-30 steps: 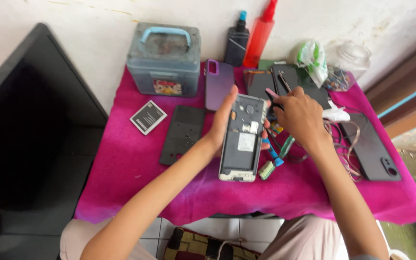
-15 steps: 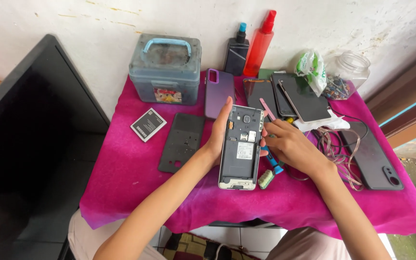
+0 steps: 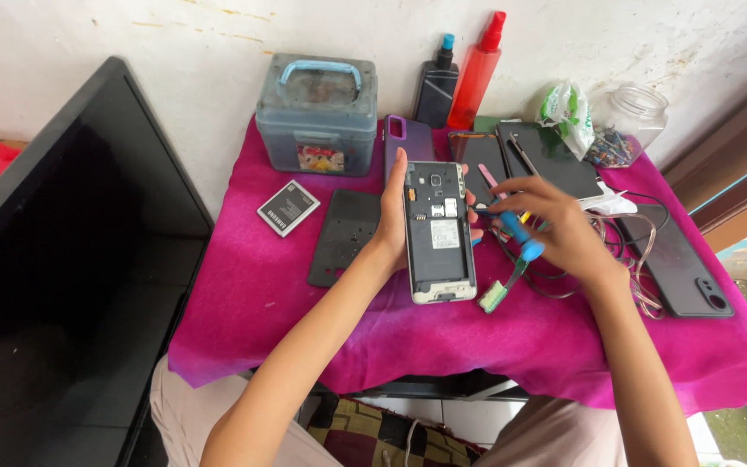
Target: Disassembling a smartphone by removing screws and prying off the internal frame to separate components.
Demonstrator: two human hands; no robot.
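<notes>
Left hand grips opened phone by edge. Right hand pinches blue screwdriver. Keep phone steady, tip square on screw.

we count 1 opened phone | 1 blue screwdriver | 1 loose battery | 1 back cover | 1 plastic box | 2 bottles: 1 black, 1 red | 1 jar | 1 dark phone at bench edge
</notes>
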